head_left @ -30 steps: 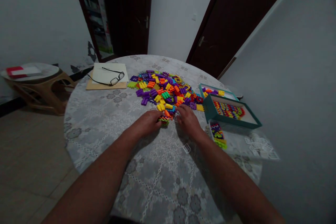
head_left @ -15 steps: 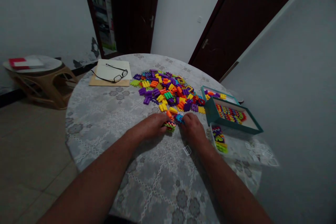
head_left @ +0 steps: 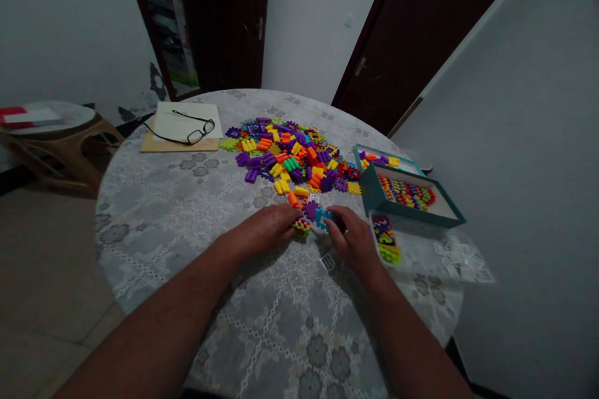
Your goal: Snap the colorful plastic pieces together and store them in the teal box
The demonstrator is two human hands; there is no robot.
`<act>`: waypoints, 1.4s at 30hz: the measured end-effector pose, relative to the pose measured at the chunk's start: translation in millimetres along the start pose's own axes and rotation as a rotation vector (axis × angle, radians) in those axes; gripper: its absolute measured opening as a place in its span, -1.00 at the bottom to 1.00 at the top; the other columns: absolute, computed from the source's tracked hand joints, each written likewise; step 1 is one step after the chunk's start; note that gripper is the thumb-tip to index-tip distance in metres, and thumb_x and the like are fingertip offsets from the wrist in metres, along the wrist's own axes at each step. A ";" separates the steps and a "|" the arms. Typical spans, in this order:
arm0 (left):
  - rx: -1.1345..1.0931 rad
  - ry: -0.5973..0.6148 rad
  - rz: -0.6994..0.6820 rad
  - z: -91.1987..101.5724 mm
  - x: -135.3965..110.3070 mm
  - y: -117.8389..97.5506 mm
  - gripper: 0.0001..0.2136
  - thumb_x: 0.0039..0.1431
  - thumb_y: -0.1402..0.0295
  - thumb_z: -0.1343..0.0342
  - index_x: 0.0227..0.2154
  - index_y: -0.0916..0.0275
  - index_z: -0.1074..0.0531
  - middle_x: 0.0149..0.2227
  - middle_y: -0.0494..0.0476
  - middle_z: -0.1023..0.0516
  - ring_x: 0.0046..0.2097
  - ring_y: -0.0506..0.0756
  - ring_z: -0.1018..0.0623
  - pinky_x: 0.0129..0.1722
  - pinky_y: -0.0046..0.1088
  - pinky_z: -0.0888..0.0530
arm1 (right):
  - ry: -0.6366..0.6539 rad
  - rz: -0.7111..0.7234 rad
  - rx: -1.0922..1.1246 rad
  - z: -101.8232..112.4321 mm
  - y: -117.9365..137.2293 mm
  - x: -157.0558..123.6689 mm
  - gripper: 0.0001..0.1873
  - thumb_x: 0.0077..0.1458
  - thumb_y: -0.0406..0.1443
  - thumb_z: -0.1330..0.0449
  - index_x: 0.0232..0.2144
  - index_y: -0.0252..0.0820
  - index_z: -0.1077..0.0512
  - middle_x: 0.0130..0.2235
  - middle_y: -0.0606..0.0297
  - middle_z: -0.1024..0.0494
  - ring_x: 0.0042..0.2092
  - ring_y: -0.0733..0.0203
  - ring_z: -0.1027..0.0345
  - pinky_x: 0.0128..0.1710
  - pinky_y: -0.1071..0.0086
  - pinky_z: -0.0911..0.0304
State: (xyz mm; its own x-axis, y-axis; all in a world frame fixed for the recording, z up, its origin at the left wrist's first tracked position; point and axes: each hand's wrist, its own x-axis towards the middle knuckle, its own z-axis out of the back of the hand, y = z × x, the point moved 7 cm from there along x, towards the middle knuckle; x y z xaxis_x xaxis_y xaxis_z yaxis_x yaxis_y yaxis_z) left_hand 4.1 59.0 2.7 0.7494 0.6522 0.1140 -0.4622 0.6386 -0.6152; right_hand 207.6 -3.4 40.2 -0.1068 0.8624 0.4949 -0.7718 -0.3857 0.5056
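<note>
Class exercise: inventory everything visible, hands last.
Toy pieces: many, multicoloured, mostly heaped
Gears: two, blue, purple, between hands
Stack: one, multicoloured, left fingertips
Lattice pieces: several, white, centre, right
Glasses: one, black, on paper, board
Paper: uncounted, white, on board
Board: one, tan, table left
Box: one, teal, table right
Tray: one, teal, behind box
Tub: one, clear, before box
Table: one, grey cloth, centre
Stool: one, brown, far left
Item: one, red, white, stool
Doors: two, brown, background
Shelves: several, dim, background
Left hand: one, at stack
Right hand: one, at blue gear
</note>
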 end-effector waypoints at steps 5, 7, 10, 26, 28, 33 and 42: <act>0.000 0.014 0.008 1.9 0.6 -3.6 -0.70 0.42 0.42 -0.16 0.13 0.09 -0.56 0.16 0.28 -0.69 0.17 0.28 -0.64 0.25 -0.12 -0.50 | 0.140 0.066 0.108 -30.8 11.0 -4.6 -0.73 0.52 -0.22 -0.14 0.10 -0.09 -0.59 0.00 0.11 -0.73 0.02 0.03 -0.64 0.08 0.18 -0.52; -0.025 0.011 0.001 4.3 0.8 -6.7 -0.69 0.41 0.44 -0.15 0.13 0.08 -0.58 0.13 0.26 -0.71 0.15 0.27 -0.67 0.23 -0.13 -0.52 | 0.167 0.093 0.128 -38.5 12.2 -6.1 -0.70 0.53 -0.23 -0.14 0.16 -0.09 -0.58 0.04 0.11 -0.74 0.03 0.04 -0.66 0.09 0.18 -0.54; -0.036 0.006 -0.015 4.1 1.4 -7.5 -0.62 0.40 0.45 -0.16 0.21 0.06 -0.55 0.15 0.26 -0.71 0.15 0.28 -0.68 0.21 -0.12 -0.54 | 0.156 0.095 0.156 -42.8 11.6 -8.0 -0.65 0.52 -0.25 -0.16 0.24 -0.08 -0.55 0.10 0.09 -0.73 0.05 0.04 -0.67 0.10 0.17 -0.55; -0.048 -0.010 -0.053 5.0 1.0 -9.6 -0.81 0.39 0.40 -0.21 0.01 0.12 -0.57 -0.03 0.17 -0.73 -0.04 0.19 -0.67 0.04 -0.27 -0.52 | -0.010 -0.014 -0.197 -45.3 -11.9 2.3 -0.62 0.41 -0.27 -0.21 0.20 -0.20 -0.55 0.19 -0.06 -0.63 0.26 -0.18 -0.42 0.34 -0.09 -0.28; -0.035 -0.012 -0.047 4.9 0.7 -8.3 -0.84 0.38 0.39 -0.23 -0.02 0.14 -0.57 -0.06 0.17 -0.72 -0.05 0.20 -0.66 0.02 -0.27 -0.51 | 0.059 -0.057 -0.288 -53.1 -18.9 3.2 -0.60 0.36 -0.27 -0.28 0.19 -0.19 -0.55 0.18 -0.05 -0.64 0.26 -0.20 -0.39 0.31 -0.05 -0.26; -0.033 0.006 -0.046 2.9 0.7 -7.8 -0.83 0.38 0.40 -0.23 -0.02 0.13 -0.57 -0.04 0.18 -0.71 -0.02 0.21 -0.64 0.03 -0.26 -0.50 | 0.114 -0.111 -0.395 -54.4 -21.4 4.1 -0.76 0.40 -0.23 -0.29 0.03 -0.19 -0.61 0.04 0.02 -0.70 0.12 -0.16 -0.47 0.17 0.05 -0.26; -0.005 0.036 0.005 6.8 -0.8 -13.4 -0.81 0.40 0.38 -0.20 0.02 0.13 -0.55 0.03 0.22 -0.71 0.03 0.22 -0.64 0.07 -0.25 -0.50 | 0.011 -0.098 -0.339 -40.1 -38.6 7.7 -0.63 0.55 -0.29 0.02 -0.02 -0.25 -0.60 -0.09 -0.01 -0.70 -0.06 -0.03 -0.58 0.03 0.18 -0.39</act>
State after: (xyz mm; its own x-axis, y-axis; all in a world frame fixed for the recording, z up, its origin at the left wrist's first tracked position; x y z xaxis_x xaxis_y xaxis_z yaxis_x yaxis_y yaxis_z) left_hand 6.4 52.7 16.2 0.7637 0.6402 0.0832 -0.4633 0.6333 -0.6199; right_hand 211.4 31.3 -3.9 -0.0276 0.8939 0.4473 -0.9428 -0.1720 0.2856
